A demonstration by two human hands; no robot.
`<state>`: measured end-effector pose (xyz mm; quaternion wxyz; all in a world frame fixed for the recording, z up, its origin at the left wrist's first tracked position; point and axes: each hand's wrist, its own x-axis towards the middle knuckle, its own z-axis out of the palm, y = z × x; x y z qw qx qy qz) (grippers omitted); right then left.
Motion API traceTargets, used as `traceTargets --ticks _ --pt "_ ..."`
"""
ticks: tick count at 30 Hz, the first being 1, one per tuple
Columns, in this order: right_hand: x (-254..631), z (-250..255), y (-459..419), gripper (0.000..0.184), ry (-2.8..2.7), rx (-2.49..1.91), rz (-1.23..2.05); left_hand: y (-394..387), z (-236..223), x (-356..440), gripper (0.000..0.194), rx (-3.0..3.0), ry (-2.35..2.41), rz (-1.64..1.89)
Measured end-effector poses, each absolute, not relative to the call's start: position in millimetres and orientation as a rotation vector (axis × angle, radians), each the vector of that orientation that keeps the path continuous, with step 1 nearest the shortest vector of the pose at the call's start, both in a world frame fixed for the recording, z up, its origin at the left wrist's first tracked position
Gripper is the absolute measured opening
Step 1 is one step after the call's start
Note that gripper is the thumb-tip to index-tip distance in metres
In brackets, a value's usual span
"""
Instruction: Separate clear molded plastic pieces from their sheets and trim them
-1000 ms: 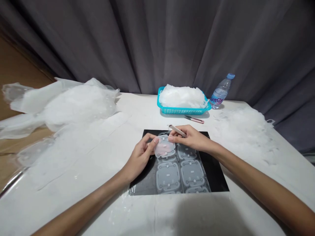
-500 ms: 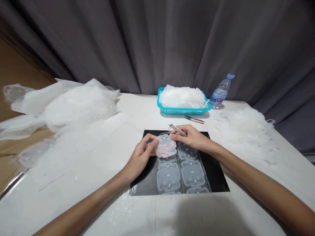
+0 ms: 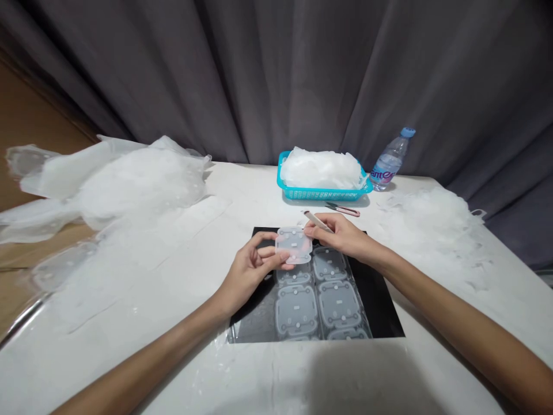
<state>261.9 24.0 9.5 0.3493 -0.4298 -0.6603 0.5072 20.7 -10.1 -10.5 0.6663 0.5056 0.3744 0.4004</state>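
My left hand [image 3: 257, 262] pinches a small translucent plastic piece [image 3: 294, 245], rounded-square with notches and raised dots, and holds it up above a black mat [image 3: 378, 300]. In my right hand [image 3: 341, 233] is a slim white pen-shaped tool [image 3: 318, 221], its darker end pointing up and left; I cannot tell its exact kind. The right fingertips are at the piece's right edge. Below both hands, a clear sheet [image 3: 319, 311] of several similar joined shapes lies on the mat.
A blue basket [image 3: 326, 195] full of white translucent pieces stands at the back, with thread snips [image 3: 343, 210] before it. Beside the basket is a water bottle [image 3: 391, 161]. Translucent sheets [image 3: 142, 178] are heaped left; thin white scraps [image 3: 432, 230] lie right.
The held piece has risen slightly, with my left thumb now lower on its front. My right hand and the pen-shaped tool have shifted a little up and to the right.
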Motion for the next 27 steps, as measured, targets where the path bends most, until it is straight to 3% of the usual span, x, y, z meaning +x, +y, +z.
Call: traceTargets --ticks 5,16,22,27 --pt "266.5 10.2 24.4 0.042 -1.745 -1.075 1.333 -8.8 -9.5 20.5 0.049 1.117 0.841 0.899" --pt "266.1 21.0 19.4 0.034 -1.703 -1.015 1.443 -7.1 -8.6 21.0 0.039 1.061 0.831 0.911" --pt "271.3 35.0 12.2 0.056 -1.954 -0.894 1.552 -7.7 -9.4 20.1 0.042 1.049 0.841 0.895" --pt "273.7 33.6 13.1 0.05 -1.895 -0.897 1.586 -8.2 -5.8 23.0 0.04 1.019 0.867 0.932"
